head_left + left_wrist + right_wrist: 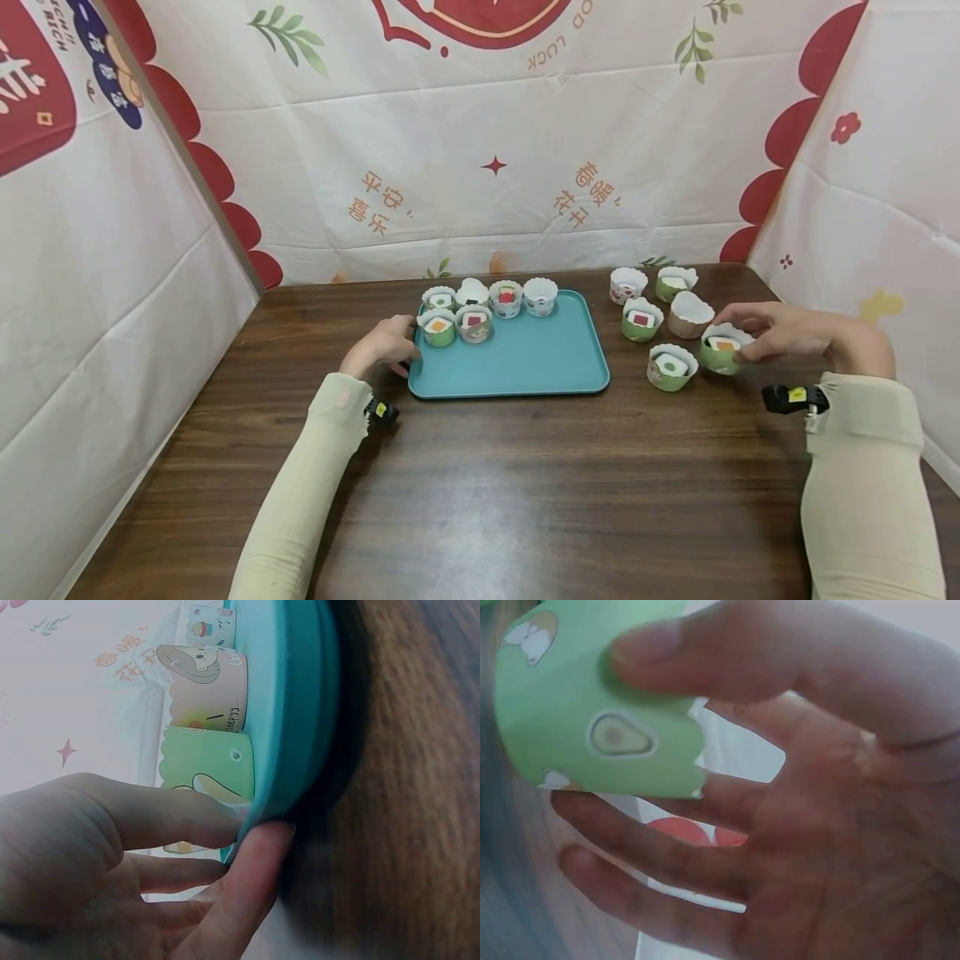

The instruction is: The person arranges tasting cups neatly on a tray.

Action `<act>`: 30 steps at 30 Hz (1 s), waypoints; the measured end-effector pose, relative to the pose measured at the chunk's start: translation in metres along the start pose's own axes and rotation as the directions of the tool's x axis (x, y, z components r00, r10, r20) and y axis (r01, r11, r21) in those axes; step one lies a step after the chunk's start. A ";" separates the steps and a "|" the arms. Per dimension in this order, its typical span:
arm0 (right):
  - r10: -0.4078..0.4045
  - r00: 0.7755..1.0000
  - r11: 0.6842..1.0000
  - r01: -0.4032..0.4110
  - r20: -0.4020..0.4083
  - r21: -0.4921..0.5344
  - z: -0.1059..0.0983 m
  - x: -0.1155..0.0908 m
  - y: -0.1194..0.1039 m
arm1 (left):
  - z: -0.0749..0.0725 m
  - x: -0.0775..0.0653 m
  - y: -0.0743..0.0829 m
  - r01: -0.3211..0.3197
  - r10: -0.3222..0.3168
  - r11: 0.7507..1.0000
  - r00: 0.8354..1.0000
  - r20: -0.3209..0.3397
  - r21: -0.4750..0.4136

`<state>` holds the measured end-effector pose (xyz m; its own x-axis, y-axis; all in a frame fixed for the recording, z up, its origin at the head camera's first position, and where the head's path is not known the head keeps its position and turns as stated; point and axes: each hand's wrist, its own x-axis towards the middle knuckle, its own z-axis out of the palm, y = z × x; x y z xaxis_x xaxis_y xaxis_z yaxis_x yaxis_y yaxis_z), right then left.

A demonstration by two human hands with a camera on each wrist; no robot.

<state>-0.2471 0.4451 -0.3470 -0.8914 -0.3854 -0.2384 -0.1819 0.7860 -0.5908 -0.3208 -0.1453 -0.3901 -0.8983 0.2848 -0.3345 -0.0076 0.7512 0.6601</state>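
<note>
Green scallop-rimmed paper cup with an avocado print rests in the grip of a person's right hand, at the right of a dark brown wooden desk. Thumb on one side, fingers on the other, the hold seems meant to spare its filling, a small white piece with an orange square. From where we stand, one cannot tell whether its base touches the wood.

To the left, the left hand pinches the rim of a teal rectangular plastic tray between finger and thumb, most likely to steady it.

The count: one tray, two hands at work, twelve paper cups. Six stand on the tray, gathered toward its back left, four in a back row and two in front; two are green and four are white or pale pink. The close packing looks like a way to save space.

The other six are on the tray's right in a loose cluster, probably set there for the right hand's easy reach: four green, counting the one gripped, with another green cup just beside it, and two white or pale pink. Behind everything hangs a white cloth with red scallops and festive lettering.
</note>
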 end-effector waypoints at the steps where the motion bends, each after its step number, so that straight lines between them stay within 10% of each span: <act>1: 0.007 1.000 1.000 -0.007 0.003 0.012 -0.001 0.001 -0.002 | 0.000 0.000 0.000 0.002 -0.002 1.000 1.000 -0.001 0.000; 8: -0.028 0.999 0.993 0.030 -0.015 0.115 -0.003 0.005 -0.010 | -0.001 -0.002 0.000 -0.001 0.001 1.000 1.000 -0.011 -0.003; 30: -0.125 0.971 0.992 0.116 -0.202 -0.059 0.013 0.042 -0.068 | -0.001 -0.001 0.003 0.008 -0.008 1.000 1.000 -0.005 -0.005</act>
<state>-0.2671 0.3694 -0.3274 -0.9270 -0.3751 -0.0018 -0.3078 0.7633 -0.5680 -0.3199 -0.1441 -0.3873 -0.9005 0.2756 -0.3363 -0.0171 0.7504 0.6607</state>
